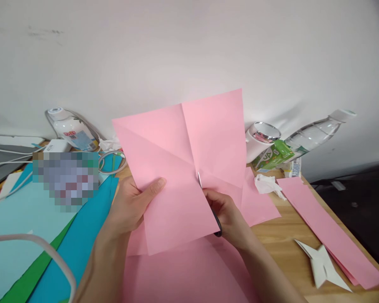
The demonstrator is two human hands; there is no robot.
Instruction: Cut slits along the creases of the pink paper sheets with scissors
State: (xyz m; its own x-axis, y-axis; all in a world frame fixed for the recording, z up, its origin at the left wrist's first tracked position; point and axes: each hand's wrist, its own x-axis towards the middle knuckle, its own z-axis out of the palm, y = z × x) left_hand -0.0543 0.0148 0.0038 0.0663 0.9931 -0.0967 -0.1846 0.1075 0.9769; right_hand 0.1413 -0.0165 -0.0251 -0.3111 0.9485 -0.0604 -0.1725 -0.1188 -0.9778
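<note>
A creased pink paper square (183,168) is held up in front of me, above the wooden table (281,240). My left hand (131,206) pinches its left edge, thumb on the front. My right hand (225,212) is closed round black-handled scissors (208,202). Their blades sit in a cut that runs from the sheet's lower right edge toward the centre crease. More pink sheets (189,273) lie flat under my hands.
Blue, light blue and green sheets (50,248) are stacked at the left under a white cable (47,252). Pink strips (328,231) and a white folded paper shape (322,265) lie at the right. Bottles (316,134), a carton (271,155) and crumpled tissue (267,183) stand by the wall.
</note>
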